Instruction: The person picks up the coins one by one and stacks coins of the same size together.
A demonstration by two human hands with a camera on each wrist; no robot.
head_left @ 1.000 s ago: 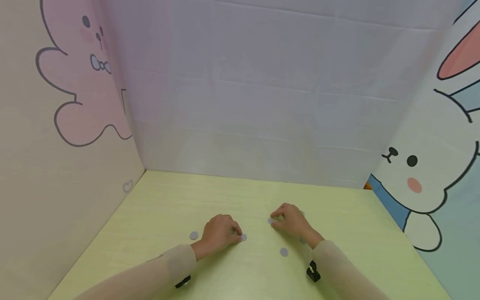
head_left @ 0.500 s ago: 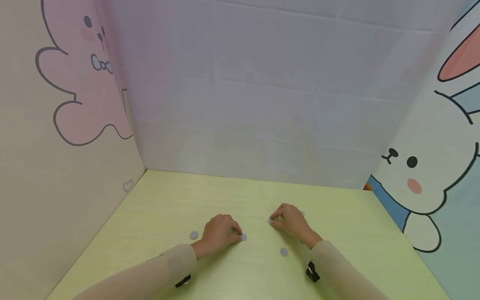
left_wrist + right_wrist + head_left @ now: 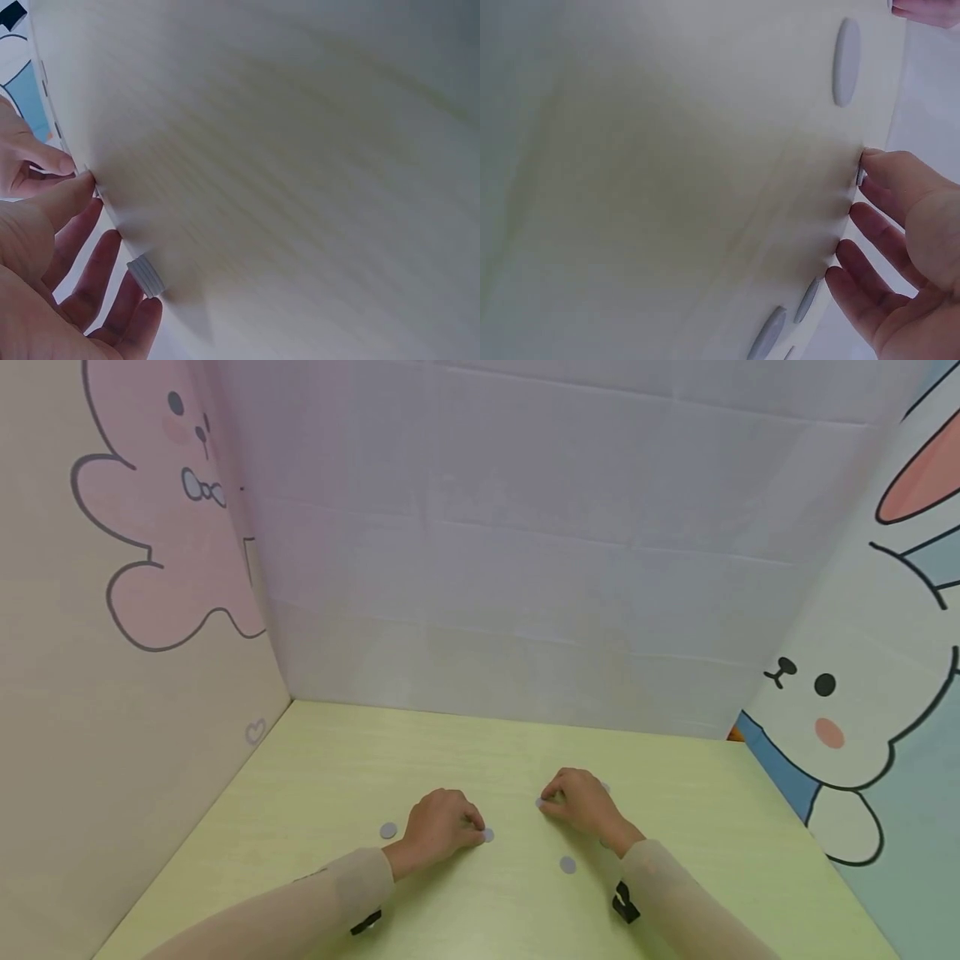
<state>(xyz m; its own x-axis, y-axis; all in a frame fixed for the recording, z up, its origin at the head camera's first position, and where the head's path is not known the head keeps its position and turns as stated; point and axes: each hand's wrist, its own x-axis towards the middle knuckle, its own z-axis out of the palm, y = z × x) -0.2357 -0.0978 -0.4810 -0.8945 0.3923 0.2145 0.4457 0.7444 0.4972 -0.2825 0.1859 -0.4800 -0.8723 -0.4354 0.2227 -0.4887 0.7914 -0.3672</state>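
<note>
In the head view my left hand (image 3: 442, 828) rests low over the table with thumb and index finger pinching a small grey disc (image 3: 488, 835). Farther back and to the right, my right hand (image 3: 585, 802) pinches another grey disc (image 3: 540, 802) by its edge. The right wrist view shows that disc as a thin sliver between thumb (image 3: 900, 169) and index finger. Behind the left hand's little finger stands a short stack of grey discs (image 3: 146, 276), seen from the side in the left wrist view.
A loose grey disc (image 3: 567, 865) lies in front of the right hand. Others lie beside it, one (image 3: 606, 787) behind the hand and one (image 3: 604, 843) mostly covered by the wrist. Printed cloth walls (image 3: 525, 568) close off the yellow table (image 3: 360, 752) at the back and sides.
Over the last second my right wrist has shifted slightly left, covering more of the disc beneath it. My left hand and the discs have stayed in place.
</note>
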